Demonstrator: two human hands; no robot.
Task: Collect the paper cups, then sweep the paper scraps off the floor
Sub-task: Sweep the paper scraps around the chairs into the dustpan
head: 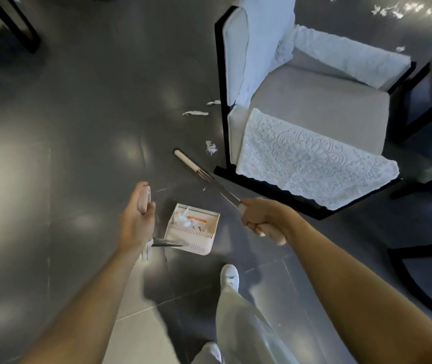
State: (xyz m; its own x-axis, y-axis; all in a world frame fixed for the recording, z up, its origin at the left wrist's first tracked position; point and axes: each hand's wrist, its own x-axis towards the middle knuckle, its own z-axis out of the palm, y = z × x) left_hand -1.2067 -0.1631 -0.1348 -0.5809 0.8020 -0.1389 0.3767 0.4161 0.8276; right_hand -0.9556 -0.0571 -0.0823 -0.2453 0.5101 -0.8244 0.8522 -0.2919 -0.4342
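Observation:
My left hand grips the pink top of a long dustpan handle. The white dustpan rests on the dark tiled floor just right of that hand and holds some white paper scraps. My right hand is closed around the broom stick, which slants up-left to a cream end near the floor. Loose paper scraps lie beyond it: one tuft by the chair leg and two strips further off. More scraps are scattered at the far top right. No paper cups are visible.
A black-framed armchair with pale cushions and a lace cloth stands right of the broom. Dark chair frames are at the right edge, dark furniture at the top left. My white shoe is below the dustpan.

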